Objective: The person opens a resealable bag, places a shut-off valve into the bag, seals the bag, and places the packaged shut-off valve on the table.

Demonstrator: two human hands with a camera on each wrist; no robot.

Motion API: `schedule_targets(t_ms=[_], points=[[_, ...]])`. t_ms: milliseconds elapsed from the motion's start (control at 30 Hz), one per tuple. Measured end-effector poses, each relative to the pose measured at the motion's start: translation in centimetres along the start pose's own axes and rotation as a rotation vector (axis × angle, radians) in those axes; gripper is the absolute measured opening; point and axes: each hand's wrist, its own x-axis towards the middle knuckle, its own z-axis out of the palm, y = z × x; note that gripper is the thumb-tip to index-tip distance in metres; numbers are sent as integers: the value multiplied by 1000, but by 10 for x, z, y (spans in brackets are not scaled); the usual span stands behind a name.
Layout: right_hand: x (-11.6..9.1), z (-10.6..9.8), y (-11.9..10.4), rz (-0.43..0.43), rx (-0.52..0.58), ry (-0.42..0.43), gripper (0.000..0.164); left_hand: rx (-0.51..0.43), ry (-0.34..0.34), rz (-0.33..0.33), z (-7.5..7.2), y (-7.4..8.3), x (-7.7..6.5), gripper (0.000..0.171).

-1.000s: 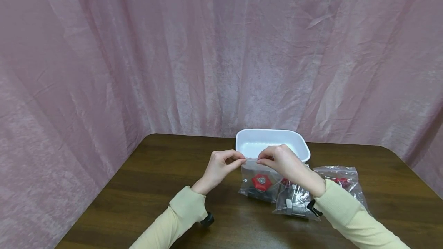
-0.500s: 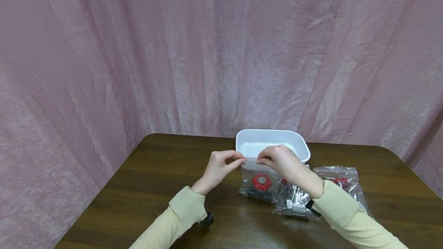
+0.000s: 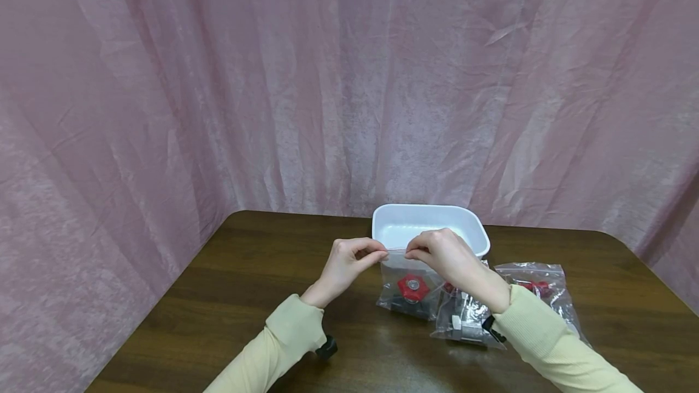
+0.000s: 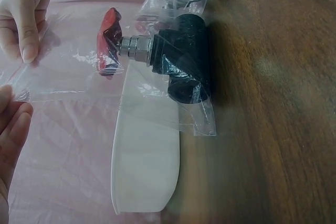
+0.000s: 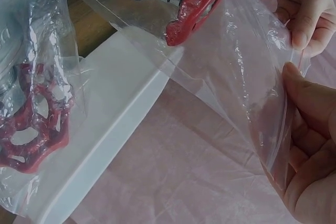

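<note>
My left hand (image 3: 349,264) pinches the top edge of a clear zip bag (image 3: 392,265) between thumb and fingers. Beside it, my right hand (image 3: 449,256) pinches the same edge a short way to the right. Inside the bag stands a valve with a red handwheel (image 3: 413,288); its black body (image 4: 184,59) and silver neck (image 4: 136,48) show in the left wrist view. The bag's upper part is stretched upward above the handwheel. In the right wrist view, the right thumb (image 5: 304,85) presses along the bag's mouth, close to the left hand's fingertips.
A white plastic tray (image 3: 401,234) sits behind the hands near the table's far edge. To the right lie a bagged metal valve (image 3: 466,327), partly under the right forearm, and another bag (image 3: 537,272) with a red part. A pink curtain (image 3: 349,77) hangs behind the wooden table (image 3: 218,296).
</note>
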Motion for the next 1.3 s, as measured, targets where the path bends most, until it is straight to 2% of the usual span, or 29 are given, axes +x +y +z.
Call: schedule_targets(t_ms=[267,467,800,967,1100,1300], points=[[-1,0,0,-16,-6,19,9,-6,-7,3,0,0,-1,7],[-1,3,2,-87,-16,72,12,10,-1,14,2,0,0,7],[-1,4,4,-187,-18,80,11,-9,-10,-47,5,0,4,14],[-2,5,7,-142,32,88,12,-8,-16,-7,6,-2,4,10],[-3,3,8,-75,79,50,9,16,-14,33,6,0,5,7],[-6,1,8,-42,91,19,8,23,-12,41,7,3,6,7]])
